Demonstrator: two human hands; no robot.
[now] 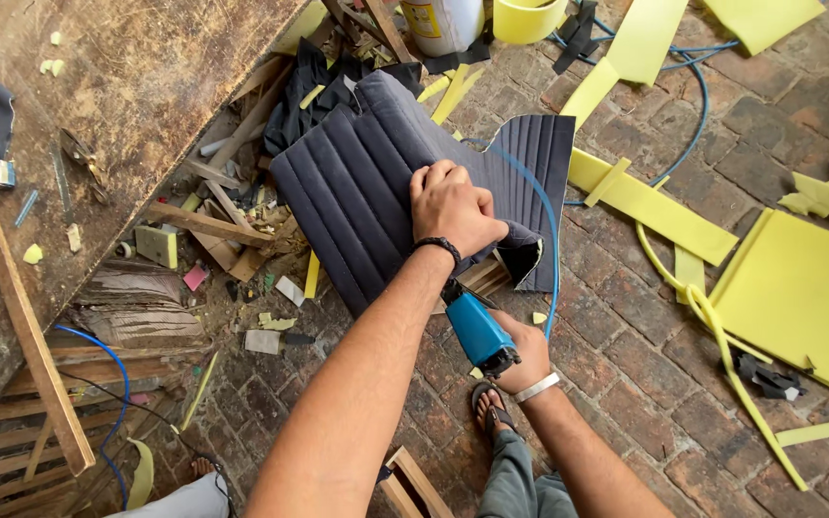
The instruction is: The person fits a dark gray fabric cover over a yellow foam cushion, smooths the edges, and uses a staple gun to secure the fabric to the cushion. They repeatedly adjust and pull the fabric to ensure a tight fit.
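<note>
Dark quilted fabric: a padded, channel-stitched seat cover (376, 173) lies draped over a frame above the brick floor (645, 317), directly under the left grip.
Left hand (453, 206): pressed down on the near edge of the cover, fingers curled tight over the fabric; a black band sits on the wrist.
Right hand (520, 355): just below and behind the left grip, closed around the handle of a blue pneumatic stapler (477, 331); a white band sits on the wrist.
Stapler: its nose points up toward the folded edge of the cover right beneath the left grip; whether it touches the fabric cannot be told.
Blue air hose (539, 206): curves over the cover just right of the left grip and runs down toward the stapler.
Yellow foam pieces (798, 297): spread on the floor well to the right of both grips.
Wooden tabletop (127, 86): well to the left of the grips, scattered with scraps and small tools.
Sandalled foot (491, 408): on the bricks just beneath the right grip.
</note>
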